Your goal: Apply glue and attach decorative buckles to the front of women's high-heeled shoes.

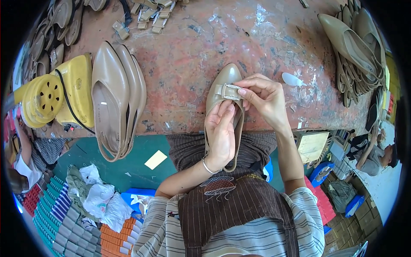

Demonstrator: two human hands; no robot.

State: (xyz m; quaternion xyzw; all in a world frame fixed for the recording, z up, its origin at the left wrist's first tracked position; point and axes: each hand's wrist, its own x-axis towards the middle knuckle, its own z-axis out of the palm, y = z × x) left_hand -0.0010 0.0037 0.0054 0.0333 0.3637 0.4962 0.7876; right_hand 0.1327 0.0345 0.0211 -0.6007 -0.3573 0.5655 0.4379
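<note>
A beige pointed slingback shoe (225,76) lies at the table's near edge, toe pointing away from me. My left hand (220,132) reaches into its opening, with thumb and fingers closed around the shoe's upper just below the bow. Between the thumb and fingers of my right hand (264,97) is one end of a beige bow (231,91) with a glittering rim, which sits across the shoe's vamp. Whether the bow is fixed to the shoe I cannot tell. The shoe's braided heel strap (231,168) hangs over the table edge toward my apron.
Several beige shoes (112,77) stand nested at left beside a yellow machine (73,88). More shoes (349,43) are piled at far right. Loose bows (155,15) lie at the back. A small white plastic bottle (293,79) is right of my hand. Another person (371,156) sits at right.
</note>
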